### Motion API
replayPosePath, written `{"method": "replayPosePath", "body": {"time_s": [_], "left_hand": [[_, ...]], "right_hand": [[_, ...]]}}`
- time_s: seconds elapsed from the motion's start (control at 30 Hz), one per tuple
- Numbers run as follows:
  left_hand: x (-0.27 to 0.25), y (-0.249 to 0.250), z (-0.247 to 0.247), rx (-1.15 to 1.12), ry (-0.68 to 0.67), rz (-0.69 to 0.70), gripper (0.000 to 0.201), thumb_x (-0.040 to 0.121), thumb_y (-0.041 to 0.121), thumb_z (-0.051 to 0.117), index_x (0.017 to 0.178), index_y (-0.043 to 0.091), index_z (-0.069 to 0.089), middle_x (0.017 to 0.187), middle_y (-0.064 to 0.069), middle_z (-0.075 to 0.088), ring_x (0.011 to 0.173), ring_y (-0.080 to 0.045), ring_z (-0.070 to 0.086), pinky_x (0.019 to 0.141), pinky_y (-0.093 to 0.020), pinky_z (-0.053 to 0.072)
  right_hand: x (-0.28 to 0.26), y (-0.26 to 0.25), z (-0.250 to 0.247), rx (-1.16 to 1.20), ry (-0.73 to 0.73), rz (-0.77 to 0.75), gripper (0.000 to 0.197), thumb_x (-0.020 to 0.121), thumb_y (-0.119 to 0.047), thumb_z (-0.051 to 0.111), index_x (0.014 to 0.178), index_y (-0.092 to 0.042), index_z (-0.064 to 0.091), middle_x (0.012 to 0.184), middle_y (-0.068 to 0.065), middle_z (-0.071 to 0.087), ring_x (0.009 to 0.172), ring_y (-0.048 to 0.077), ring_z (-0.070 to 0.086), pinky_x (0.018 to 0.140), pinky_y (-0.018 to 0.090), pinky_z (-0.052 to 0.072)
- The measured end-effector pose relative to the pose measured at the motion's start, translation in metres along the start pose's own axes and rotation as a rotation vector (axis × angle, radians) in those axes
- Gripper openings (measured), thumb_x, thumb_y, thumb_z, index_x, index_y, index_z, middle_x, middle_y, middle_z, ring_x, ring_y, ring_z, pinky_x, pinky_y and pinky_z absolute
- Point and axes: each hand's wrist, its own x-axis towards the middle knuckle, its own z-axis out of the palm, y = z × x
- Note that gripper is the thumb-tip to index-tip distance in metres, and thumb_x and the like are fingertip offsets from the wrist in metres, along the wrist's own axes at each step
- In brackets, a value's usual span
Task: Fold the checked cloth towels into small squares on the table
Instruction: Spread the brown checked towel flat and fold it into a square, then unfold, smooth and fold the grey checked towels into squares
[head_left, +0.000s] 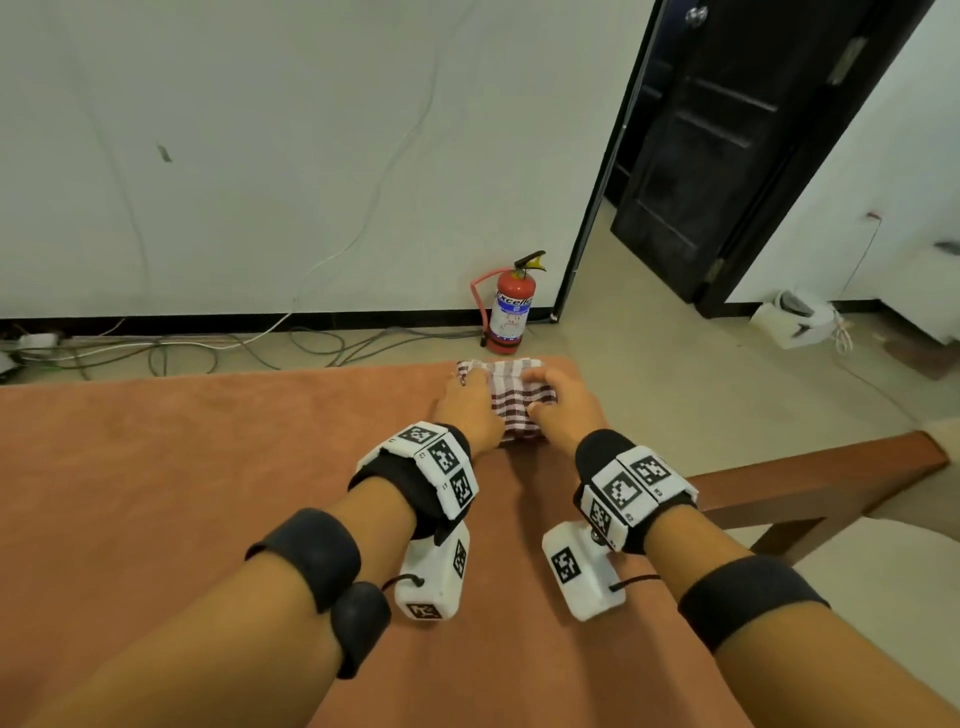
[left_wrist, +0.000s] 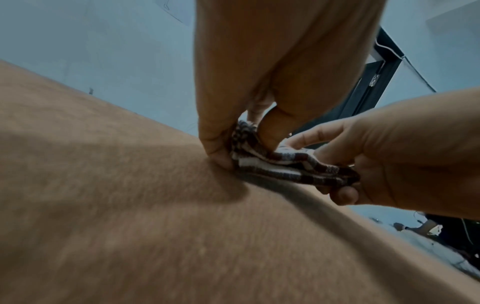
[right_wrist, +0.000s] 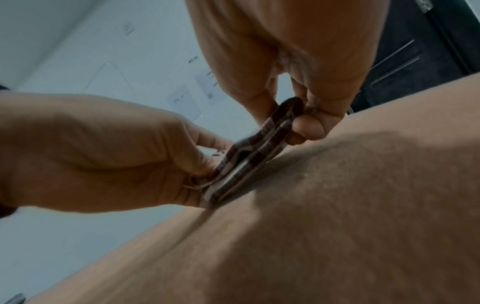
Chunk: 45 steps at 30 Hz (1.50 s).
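Checked towel (head_left: 511, 400) lies at far right corner of counter (head_left: 208, 467), already folded into thick small pad of several layers. Left hand (head_left: 470, 410) pinches pad's left edge, thumb under, fingers on top; right hand (head_left: 563, 400) pinches right edge same way. Pad sits between both hands, equally near each, long axis running away from person. Near edge slightly lifted off counter in wrist views. No containers visible. Likely step: squaring and pressing flat.
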Motion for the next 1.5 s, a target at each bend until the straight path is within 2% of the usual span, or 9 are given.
{"method": "replayPosePath", "body": {"time_s": [0.1, 0.37, 0.5, 0.7, 0.83, 1.0, 1.17, 1.27, 1.5], "left_hand": [[0.006, -0.008, 0.006, 0.052, 0.013, 0.005, 0.057, 0.089, 0.008, 0.044, 0.143, 0.019, 0.026, 0.144, -0.019, 0.025, 0.129, -0.038, 0.035, 0.109, -0.043, 0.032], [0.000, -0.016, 0.007, 0.511, 0.057, -0.099, 0.049, 0.098, 0.041, 0.024, 0.144, 0.040, 0.008, 0.147, -0.013, 0.021, 0.131, -0.034, 0.026, 0.103, -0.049, 0.029], [-0.014, -0.024, -0.013, 0.593, 0.015, -0.048, 0.054, 0.094, 0.054, 0.024, 0.143, 0.047, 0.002, 0.149, -0.015, 0.020, 0.131, -0.036, 0.027, 0.102, -0.049, 0.029], [-0.057, -0.028, -0.027, 0.437, -0.098, 0.057, 0.066, 0.094, 0.037, 0.041, 0.146, 0.035, 0.001, 0.148, -0.015, 0.029, 0.128, -0.033, 0.041, 0.106, -0.043, 0.036], [-0.129, -0.034, -0.031, 0.342, -0.175, -0.041, 0.070, 0.094, 0.025, 0.046, 0.148, 0.016, 0.004, 0.139, -0.019, 0.045, 0.124, -0.033, 0.046, 0.101, -0.033, 0.036], [-0.256, -0.058, -0.047, 0.257, -0.075, -0.056, 0.050, 0.095, 0.023, 0.046, 0.140, 0.008, 0.032, 0.141, -0.014, 0.041, 0.129, -0.028, 0.039, 0.100, -0.030, 0.032], [-0.392, -0.104, -0.066, 0.230, -0.051, -0.129, 0.041, 0.094, 0.023, 0.045, 0.132, 0.009, 0.044, 0.136, -0.013, 0.046, 0.126, -0.028, 0.042, 0.100, -0.033, 0.034], [-0.466, -0.137, -0.071, 0.218, -0.071, -0.146, 0.035, 0.093, 0.019, 0.046, 0.125, 0.007, 0.050, 0.131, -0.013, 0.049, 0.120, -0.028, 0.046, 0.097, -0.034, 0.037], [-0.623, -0.215, -0.101, 0.079, 0.156, -0.220, 0.032, 0.094, 0.014, 0.046, 0.124, 0.004, 0.052, 0.126, -0.014, 0.056, 0.117, -0.028, 0.048, 0.092, -0.029, 0.033]], "right_hand": [[0.007, 0.010, -0.001, 0.031, -0.073, 0.028, 0.043, 0.088, -0.001, 0.049, 0.125, -0.023, 0.054, 0.124, 0.005, 0.056, 0.094, 0.015, 0.055, 0.074, 0.020, 0.045], [0.012, 0.007, 0.006, -0.377, -0.143, 0.044, 0.046, 0.097, -0.026, 0.042, 0.142, -0.032, 0.033, 0.147, 0.014, 0.027, 0.133, 0.030, 0.032, 0.111, 0.034, 0.025], [0.008, 0.003, -0.006, -0.467, -0.217, 0.050, 0.055, 0.091, -0.039, 0.049, 0.142, -0.040, 0.028, 0.145, 0.012, 0.025, 0.132, 0.032, 0.030, 0.111, 0.038, 0.027], [-0.037, -0.008, -0.034, -0.481, -0.240, -0.136, 0.058, 0.090, -0.023, 0.055, 0.143, -0.030, 0.032, 0.146, 0.009, 0.028, 0.130, 0.026, 0.035, 0.111, 0.034, 0.029], [-0.095, -0.028, -0.027, -0.473, -0.263, -0.258, 0.047, 0.091, -0.022, 0.054, 0.136, -0.024, 0.044, 0.141, 0.011, 0.035, 0.127, 0.027, 0.038, 0.109, 0.035, 0.031], [-0.185, -0.060, -0.003, -0.283, -0.342, -0.340, 0.027, 0.091, -0.017, 0.054, 0.117, -0.015, 0.064, 0.121, 0.012, 0.050, 0.117, 0.023, 0.045, 0.098, 0.030, 0.031], [-0.291, -0.092, 0.032, -0.247, -0.459, -0.423, 0.021, 0.091, -0.016, 0.053, 0.102, -0.017, 0.071, 0.083, -0.008, 0.057, 0.092, 0.015, 0.046, 0.081, 0.026, 0.032], [-0.354, -0.111, 0.057, -0.276, -0.556, -0.454, 0.020, 0.091, -0.017, 0.054, 0.102, -0.016, 0.072, 0.089, -0.010, 0.062, 0.094, 0.011, 0.050, 0.078, 0.024, 0.033], [-0.487, -0.200, 0.142, -0.358, -0.679, -0.570, 0.021, 0.092, -0.021, 0.054, 0.105, -0.016, 0.070, 0.103, -0.004, 0.065, 0.093, 0.006, 0.054, 0.079, 0.018, 0.036]]}}
